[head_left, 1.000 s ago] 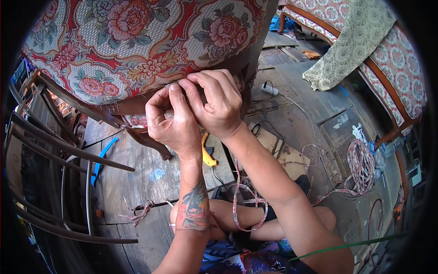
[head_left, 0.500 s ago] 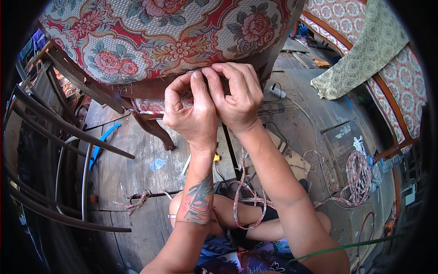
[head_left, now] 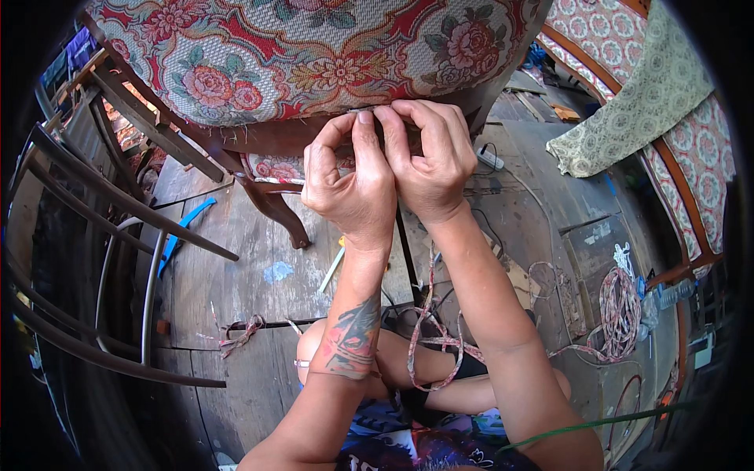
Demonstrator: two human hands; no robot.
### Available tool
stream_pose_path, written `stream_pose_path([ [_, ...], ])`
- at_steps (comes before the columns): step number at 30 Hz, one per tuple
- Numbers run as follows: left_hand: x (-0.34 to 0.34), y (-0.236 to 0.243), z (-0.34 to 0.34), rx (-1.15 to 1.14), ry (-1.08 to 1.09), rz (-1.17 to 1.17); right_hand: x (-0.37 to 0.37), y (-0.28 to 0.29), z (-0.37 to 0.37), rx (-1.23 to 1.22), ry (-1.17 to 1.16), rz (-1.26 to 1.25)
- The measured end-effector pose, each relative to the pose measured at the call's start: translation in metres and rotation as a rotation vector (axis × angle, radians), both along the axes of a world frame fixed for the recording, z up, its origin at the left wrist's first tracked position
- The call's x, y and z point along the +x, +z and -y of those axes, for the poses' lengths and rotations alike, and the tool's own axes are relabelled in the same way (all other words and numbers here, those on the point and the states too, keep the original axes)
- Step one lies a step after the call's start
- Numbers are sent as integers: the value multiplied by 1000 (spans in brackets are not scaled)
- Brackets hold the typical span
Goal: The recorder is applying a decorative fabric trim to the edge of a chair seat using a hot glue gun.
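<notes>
A chair's floral upholstery fabric [head_left: 342, 74], red, white and green, spreads above my hands with a frayed lower edge. Side by side, both hands are closed in a pinch at that edge, above the brown wooden rail. My left hand [head_left: 355, 177] presses thumb against bent forefinger there. My right hand [head_left: 434, 161] does the same just beside it, the two thumbs almost touching. The fingers hide exactly how much cloth lies between them. Below the rail, a curved wooden chair leg [head_left: 275, 212] reaches the plank floor.
A metal-tube frame [head_left: 149, 290] stands at the left, close to a blue strip [head_left: 182, 235]. Coiled patterned cording [head_left: 619, 314] lies on the right, with a loop over my legs. Beyond are a power strip [head_left: 491, 161] and a patterned sofa [head_left: 691, 157] draped with pale cloth [head_left: 636, 102].
My hands have shifted slightly right and up in the picture, still pinching at the fabric edge. The chair also appears farther right and higher.
</notes>
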State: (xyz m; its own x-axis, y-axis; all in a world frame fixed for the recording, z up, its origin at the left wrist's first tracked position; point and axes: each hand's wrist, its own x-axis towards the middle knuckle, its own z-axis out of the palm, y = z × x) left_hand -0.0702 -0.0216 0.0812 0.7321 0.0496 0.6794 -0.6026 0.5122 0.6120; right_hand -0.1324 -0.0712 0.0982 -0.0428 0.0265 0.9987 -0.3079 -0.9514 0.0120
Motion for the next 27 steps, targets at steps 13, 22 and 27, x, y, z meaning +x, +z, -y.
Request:
stream_pose_path([
  [13, -2, 0, -1, -1, 25, 42, -2, 0, 0, 6, -18, -6],
  [22, 1, 2, -1, 1, 113, 110, -4, 3, -4, 11, -24, -36],
  [27, 0, -1, 2, -14, 123, 123, -11, 4, -5, 6, -26, -108],
])
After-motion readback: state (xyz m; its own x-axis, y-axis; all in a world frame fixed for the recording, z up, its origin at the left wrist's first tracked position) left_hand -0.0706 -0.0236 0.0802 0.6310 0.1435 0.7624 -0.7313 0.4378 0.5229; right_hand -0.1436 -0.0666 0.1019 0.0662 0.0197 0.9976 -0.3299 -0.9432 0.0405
